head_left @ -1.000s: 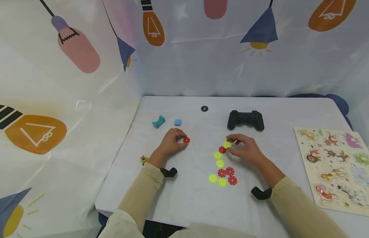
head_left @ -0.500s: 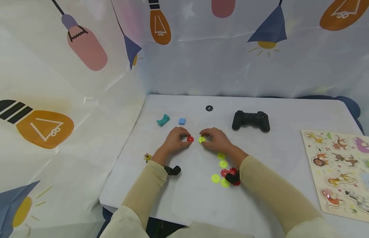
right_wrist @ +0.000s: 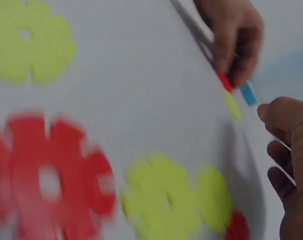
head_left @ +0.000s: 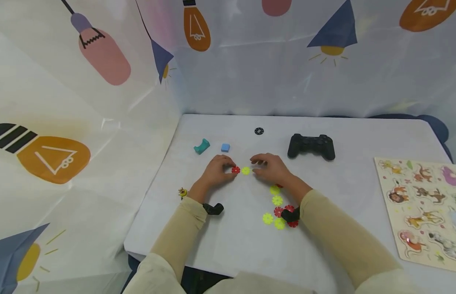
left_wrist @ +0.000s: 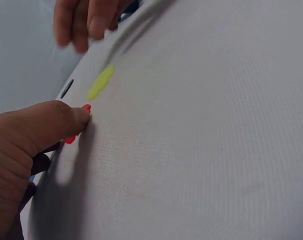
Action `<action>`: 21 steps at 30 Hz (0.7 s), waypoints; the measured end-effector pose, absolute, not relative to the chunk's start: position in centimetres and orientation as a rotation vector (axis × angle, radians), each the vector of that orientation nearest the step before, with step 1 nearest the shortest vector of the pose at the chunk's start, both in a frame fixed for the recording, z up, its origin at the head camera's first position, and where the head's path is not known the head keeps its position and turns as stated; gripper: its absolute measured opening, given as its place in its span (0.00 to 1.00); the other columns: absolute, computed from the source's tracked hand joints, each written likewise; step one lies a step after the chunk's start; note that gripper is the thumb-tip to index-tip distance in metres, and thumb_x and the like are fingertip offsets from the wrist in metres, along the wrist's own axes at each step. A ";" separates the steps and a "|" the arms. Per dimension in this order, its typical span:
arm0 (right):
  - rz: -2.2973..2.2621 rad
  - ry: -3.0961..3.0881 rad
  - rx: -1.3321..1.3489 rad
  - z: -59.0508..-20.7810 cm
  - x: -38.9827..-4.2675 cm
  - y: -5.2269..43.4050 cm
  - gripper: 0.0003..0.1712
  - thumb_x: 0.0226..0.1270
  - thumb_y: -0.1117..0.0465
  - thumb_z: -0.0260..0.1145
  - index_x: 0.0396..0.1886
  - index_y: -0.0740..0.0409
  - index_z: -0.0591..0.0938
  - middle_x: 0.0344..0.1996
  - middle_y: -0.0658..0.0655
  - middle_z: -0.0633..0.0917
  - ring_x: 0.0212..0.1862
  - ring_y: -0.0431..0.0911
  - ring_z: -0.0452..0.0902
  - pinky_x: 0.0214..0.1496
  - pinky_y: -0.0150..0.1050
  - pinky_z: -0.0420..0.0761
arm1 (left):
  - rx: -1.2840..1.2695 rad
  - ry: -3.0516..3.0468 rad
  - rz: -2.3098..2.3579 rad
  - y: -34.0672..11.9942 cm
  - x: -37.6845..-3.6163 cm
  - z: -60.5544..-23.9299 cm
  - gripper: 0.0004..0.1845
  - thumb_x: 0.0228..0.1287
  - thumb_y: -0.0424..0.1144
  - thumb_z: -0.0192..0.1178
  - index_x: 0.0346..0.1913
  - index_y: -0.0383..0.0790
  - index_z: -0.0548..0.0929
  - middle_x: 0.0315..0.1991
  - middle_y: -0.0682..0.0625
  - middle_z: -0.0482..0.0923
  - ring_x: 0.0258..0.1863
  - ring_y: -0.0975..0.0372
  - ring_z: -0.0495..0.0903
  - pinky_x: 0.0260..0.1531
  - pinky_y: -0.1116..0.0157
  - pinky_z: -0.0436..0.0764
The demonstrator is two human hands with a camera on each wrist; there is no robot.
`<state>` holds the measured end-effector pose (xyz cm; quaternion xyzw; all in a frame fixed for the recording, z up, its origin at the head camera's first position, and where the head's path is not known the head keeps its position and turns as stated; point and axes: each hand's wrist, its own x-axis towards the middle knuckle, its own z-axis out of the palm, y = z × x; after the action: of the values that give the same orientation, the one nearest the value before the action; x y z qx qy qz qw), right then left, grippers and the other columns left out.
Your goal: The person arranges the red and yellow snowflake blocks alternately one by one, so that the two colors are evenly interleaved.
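My left hand pinches a red flower-shaped disc between thumb and fingers, low over the table. Right beside it a yellow flower-shaped disc lies at its edge. In the left wrist view the thumb covers much of the red disc, and the yellow disc shows bare. My right hand is just to the right of the yellow disc, with a gap between thumb and fingers and nothing held. Seen from the right wrist, the fingers stand apart from the yellow disc.
More yellow discs and red discs lie below the right forearm, partly covered. Behind the hands are a teal curved block, a blue block, a black chip and a black game controller. An animal puzzle board lies right.
My right hand carried a yellow disc left from the group to beside the red disc, then let it go and drew slightly right. The left hand keeps its pinch on the red disc.
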<state>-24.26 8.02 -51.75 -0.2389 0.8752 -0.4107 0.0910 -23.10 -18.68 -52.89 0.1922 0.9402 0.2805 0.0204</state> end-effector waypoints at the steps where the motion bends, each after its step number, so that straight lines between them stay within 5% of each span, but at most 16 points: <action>1: -1.255 2.584 -0.695 -51.5 -24.2 9.1 0.22 0.61 0.60 0.72 0.56 0.51 0.83 0.46 0.47 0.85 0.49 0.47 0.75 0.54 0.47 0.76 | 0.589 2.915 0.873 -18.7 -23.1 -52.8 0.15 0.55 0.45 0.73 0.45 0.47 0.86 0.47 0.56 0.79 0.54 0.61 0.71 0.58 0.61 0.71; 10: -1.151 2.685 -0.775 -51.2 -21.3 17.7 0.23 0.56 0.61 0.76 0.54 0.52 0.84 0.47 0.49 0.85 0.49 0.48 0.77 0.53 0.50 0.77 | 0.555 2.903 0.889 -18.7 -22.7 -52.6 0.17 0.55 0.46 0.73 0.47 0.46 0.86 0.50 0.54 0.79 0.56 0.60 0.71 0.59 0.60 0.71; 21: -1.170 2.675 -0.897 -53.6 -19.6 18.8 0.30 0.54 0.53 0.79 0.59 0.49 0.82 0.51 0.47 0.83 0.54 0.45 0.75 0.58 0.50 0.74 | 0.572 2.885 1.042 -19.2 -22.4 -53.3 0.19 0.54 0.43 0.74 0.49 0.44 0.86 0.53 0.53 0.79 0.57 0.60 0.73 0.60 0.60 0.71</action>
<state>-19.55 18.84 -53.56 -0.2935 0.8749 -0.3827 0.0437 -22.45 -19.20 -53.25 0.1833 0.9245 0.3340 0.0108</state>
